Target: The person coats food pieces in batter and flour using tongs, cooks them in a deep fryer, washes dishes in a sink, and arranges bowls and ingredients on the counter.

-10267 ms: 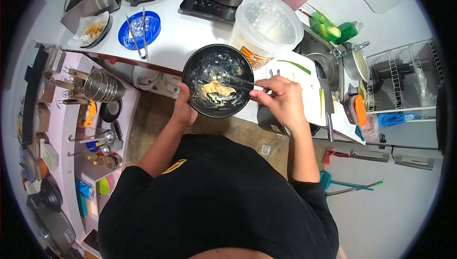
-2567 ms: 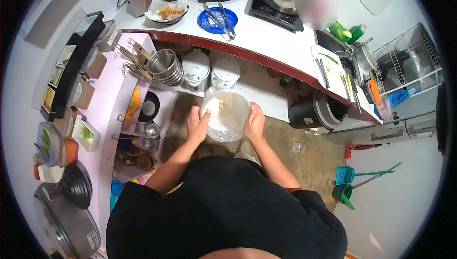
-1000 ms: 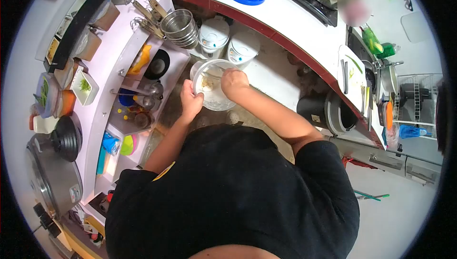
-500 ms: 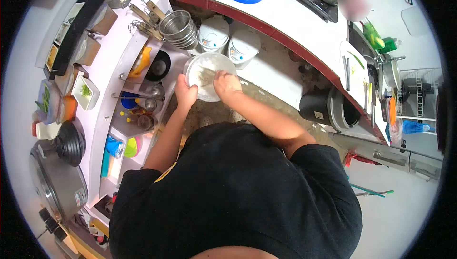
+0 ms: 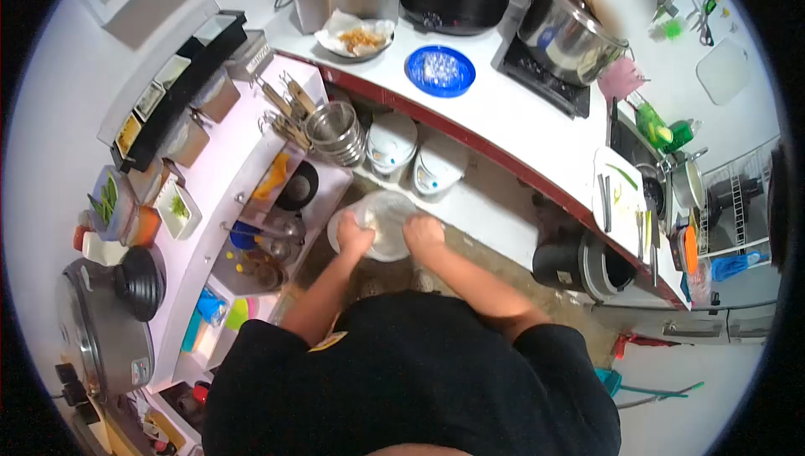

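The round tub [image 5: 393, 207] lies between your left hand [image 5: 355, 236], fingers curled on its rim, and right hand [image 5: 424, 236], at the opposite edge, whose grip you can't tell.

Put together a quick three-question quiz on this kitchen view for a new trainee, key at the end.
1. Multiple choice: The left hand and right hand are both at which thing?
A) pink container
B) clear tub
C) cutting board

2. True or false: The steel pot stands on the black cooktop.

3. Fill in the colour: The plate between the paper-lined dish and the cooktop is ____.

Key: 1. B; 2. True; 3. Blue
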A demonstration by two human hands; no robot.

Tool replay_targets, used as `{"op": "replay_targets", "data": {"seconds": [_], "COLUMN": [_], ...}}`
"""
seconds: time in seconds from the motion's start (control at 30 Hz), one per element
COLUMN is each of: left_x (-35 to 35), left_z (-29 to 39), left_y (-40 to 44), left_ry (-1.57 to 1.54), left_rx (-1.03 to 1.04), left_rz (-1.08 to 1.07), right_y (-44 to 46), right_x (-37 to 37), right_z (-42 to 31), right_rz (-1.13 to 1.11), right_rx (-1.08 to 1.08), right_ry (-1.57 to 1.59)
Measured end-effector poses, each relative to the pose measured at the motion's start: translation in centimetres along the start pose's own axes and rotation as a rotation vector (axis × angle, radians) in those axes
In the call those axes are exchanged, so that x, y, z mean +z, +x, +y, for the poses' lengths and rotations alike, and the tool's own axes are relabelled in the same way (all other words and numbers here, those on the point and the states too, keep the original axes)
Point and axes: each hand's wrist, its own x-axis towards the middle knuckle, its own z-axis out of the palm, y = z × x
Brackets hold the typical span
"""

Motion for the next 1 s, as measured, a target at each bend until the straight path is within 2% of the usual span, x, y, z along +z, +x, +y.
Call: {"op": "replay_targets", "data": {"seconds": [0.03, 0.07, 0.13, 0.27, 0.33, 0.47, 0.53, 0.57, 0.6, 0.63, 0.67, 0.7, 0.8, 0.83, 0.87, 0.93, 0.97, 1.0], "left_x": [-0.1, -0.6, 0.5, 1.6, 2.2, 0.7, -1.3, 0.8, -0.7, 0.3, -1.3, -2.0, -4.6, -5.9, -7.0, -8.2, -7.9, -7.6], "left_z": [1.1, 1.5, 0.9, 2.6, 0.7, -0.2, 1.4, -2.1, -0.2, -2.2, -1.3, -1.8, -2.8, -2.9, -3.0, -3.5, -5.5, -8.3], "left_y": [-1.0, -1.7, -0.5, 0.7, -0.3, 0.9, 0.0, 1.6, 0.4, 0.9, -0.2, -0.7, -2.9, -3.7, -4.4, -4.9, -4.5, -4.0], "left_ry": [0.04, -0.076, -0.068, -0.107, -0.109, -0.215, -0.265, -0.339, -0.449, -0.605, -0.628, -0.686, -0.951, -0.916, -0.879, -1.1, -1.105, -1.126], "left_rx": [0.059, 0.061, 0.033, 0.11, 0.161, 0.189, 0.063, 0.002, -0.184, -0.286, -0.321, -0.401, -0.554, -0.572, -0.595, -0.607, -0.596, -0.543], "left_rz": [0.048, 0.022, 0.02, 0.086, 0.206, 0.111, 0.039, 0.04, 0.02, 0.024, 0.007, 0.027, 0.126, 0.132, 0.135, 0.243, 0.245, 0.252], "right_y": [-0.2, -0.8, -0.2, 1.7, 0.0, 0.8, 2.3, 2.8, 3.6, 4.7, 4.4, 4.3, 6.2, 7.7, 9.4, 15.1, 20.7, 23.2], "right_x": [-0.4, -0.1, 3.0, 3.0, 3.4, 3.1, 2.5, 2.3, 1.9, 2.7, 0.7, -1.0, -10.8, -15.5, -20.5, -30.0, -33.9, -38.5], "right_z": [0.1, 0.1, 0.6, 2.1, 1.8, 2.2, 1.4, 0.6, -0.1, -0.5, -0.7, -0.2, 0.8, 1.3, 1.9, 3.5, 4.7, 4.9], "right_rz": [0.012, 0.133, 0.288, 0.27, 0.203, 0.237, 0.245, 0.242, 0.135, 0.176, 0.098, 0.193, 0.704, 0.824, 1.045, 0.982, 0.668, 0.308], "right_rx": [0.0, 0.014, 0.07, 0.124, 0.1, 0.093, 0.085, 0.076, 0.044, 0.046, -0.03, -0.202, -0.425, -0.477, -0.543, -0.452, -0.549, -0.524], "right_ry": [-0.011, -0.055, -0.039, -0.138, -0.182, -0.184, -0.283, -0.334, -0.312, -0.272, -0.246, -0.231, 0.19, 0.336, 0.551, 0.882, 1.38, 1.981]}}
